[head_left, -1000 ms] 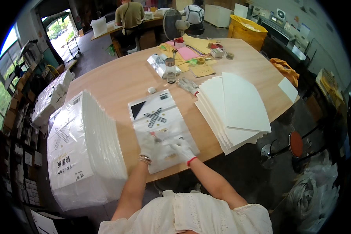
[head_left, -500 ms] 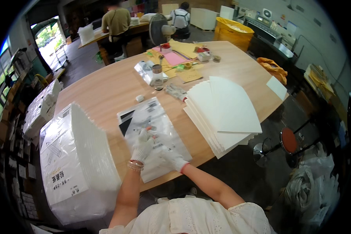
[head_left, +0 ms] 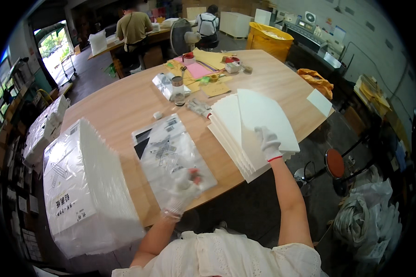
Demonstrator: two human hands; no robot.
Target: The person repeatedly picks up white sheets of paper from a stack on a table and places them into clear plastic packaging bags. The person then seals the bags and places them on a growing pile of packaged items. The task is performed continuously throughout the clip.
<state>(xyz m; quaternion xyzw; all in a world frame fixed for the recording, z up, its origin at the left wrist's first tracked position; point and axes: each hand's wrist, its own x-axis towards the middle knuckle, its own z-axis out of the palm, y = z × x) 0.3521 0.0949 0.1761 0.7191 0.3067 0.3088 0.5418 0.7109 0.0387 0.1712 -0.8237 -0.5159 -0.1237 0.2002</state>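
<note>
My left hand [head_left: 181, 193], in a white knit glove, is over the lower end of a clear plastic bag [head_left: 170, 150] printed with crossed pencils. Motion smears its fingers, and red shows at their tips; whether they grip the bag is unclear. My right hand [head_left: 268, 144], gloved in white with a red cuff, lies on the fanned stack of white paper sheets [head_left: 263, 108], fingers spread on the top sheet. At my left stands a tall pile of similar printed plastic packs [head_left: 62, 184].
A glass jar [head_left: 179, 97], a spare glove [head_left: 198, 107] and a small white lump [head_left: 157, 115] sit beyond the bag. Tape and coloured papers [head_left: 203, 67] lie farther back. Two people work at another table near a fan [head_left: 180, 37]. A red stool [head_left: 334, 163] stands at right.
My right hand has left the plastic bag and moved right onto the paper stack. My left hand has slid down toward the bag's near end, uncovering the pencil print.
</note>
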